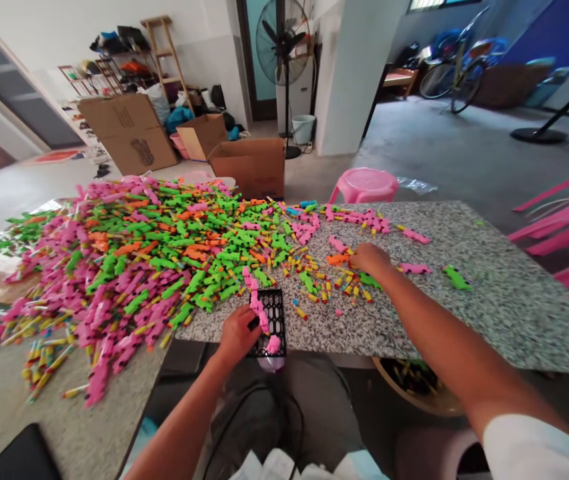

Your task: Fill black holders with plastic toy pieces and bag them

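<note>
My left hand (241, 331) is at the left side of a black openwork plastic basket (277, 310) at the table's front edge. Its fingers are curled against a pink plastic toy piece (260, 313), which lies in a line of pink pieces across the basket. A smaller pink piece (273, 344) rests at the basket's near end. My right hand (371, 260) reaches out over the table, fingertips pinched together beside an orange toy piece (338, 259); what they hold is hidden. Under that hand lies a green piece (369, 280), and short yellow-and-red tubes (349, 287) are scattered nearby.
A large heap of pink, green and orange pieces (164, 240) covers the left of the speckled stone table (504, 307). Below the front edge stands a round tub (384, 373) with pieces inside. A pink stool (367, 183) and cardboard boxes (249, 163) stand beyond the table.
</note>
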A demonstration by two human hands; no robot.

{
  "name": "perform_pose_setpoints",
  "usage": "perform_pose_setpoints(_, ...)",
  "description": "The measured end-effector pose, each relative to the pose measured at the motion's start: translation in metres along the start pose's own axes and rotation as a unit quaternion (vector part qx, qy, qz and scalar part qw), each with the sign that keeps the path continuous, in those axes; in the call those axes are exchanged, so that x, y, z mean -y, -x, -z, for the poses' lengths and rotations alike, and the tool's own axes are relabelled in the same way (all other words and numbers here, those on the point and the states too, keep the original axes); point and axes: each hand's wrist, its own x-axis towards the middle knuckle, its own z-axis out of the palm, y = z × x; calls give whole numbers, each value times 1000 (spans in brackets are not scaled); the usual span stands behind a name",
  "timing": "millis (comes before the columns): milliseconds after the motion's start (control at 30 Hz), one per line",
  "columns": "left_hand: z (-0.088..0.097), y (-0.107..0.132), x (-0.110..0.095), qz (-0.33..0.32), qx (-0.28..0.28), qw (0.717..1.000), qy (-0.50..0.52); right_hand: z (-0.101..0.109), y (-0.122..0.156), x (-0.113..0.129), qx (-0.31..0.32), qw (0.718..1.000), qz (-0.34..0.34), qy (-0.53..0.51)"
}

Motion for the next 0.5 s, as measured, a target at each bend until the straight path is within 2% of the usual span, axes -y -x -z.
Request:
perform_pose_setpoints(100,1,0,-2,2,6,1000,-3,9,28,16,13,999,-12,38)
perform_pose_setpoints(200,3,1,-4,4,17,1000,1,14,44,50,-41,996,76,18)
perform_pose_setpoints(267,6,2,-5,-1,21,1000,8,13,48,87,-66,983,172,-14)
perform_pose_setpoints(333,9,3,-6,-9,23,1000,16,11,47,130,-69,968,237,-44)
perform_pose_setpoints(433,12,5,-6,-19,25,999,20,10,42,195,-66,959,266,-72)
perform_pose_setpoints(500,12,6,-5,-23,25,999,22,11,38,228,-54,950,299,-71)
